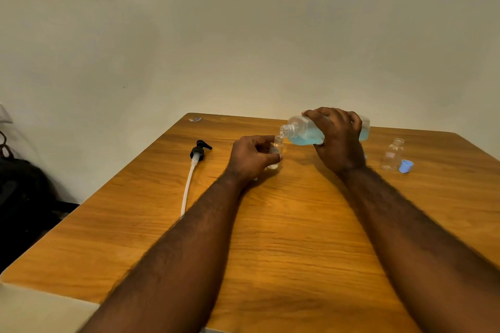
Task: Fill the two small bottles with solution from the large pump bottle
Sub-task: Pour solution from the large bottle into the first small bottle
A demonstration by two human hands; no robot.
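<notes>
My right hand (338, 140) grips the large clear bottle (300, 131) of blue solution, tipped on its side with its open threaded neck pointing left. That neck touches the mouth of a small clear bottle (277, 147), which stands upright on the wooden table (284, 224) with my left hand (251, 158) wrapped around it. The second small clear bottle (392, 154) stands uncapped at the right, apart from both hands. A blue cap (405, 166) lies beside it.
The black pump head with its long white tube (193, 170) lies on the table to the left of my left hand. A dark bag (24, 197) sits off the table's left edge. A pale wall rises behind the table.
</notes>
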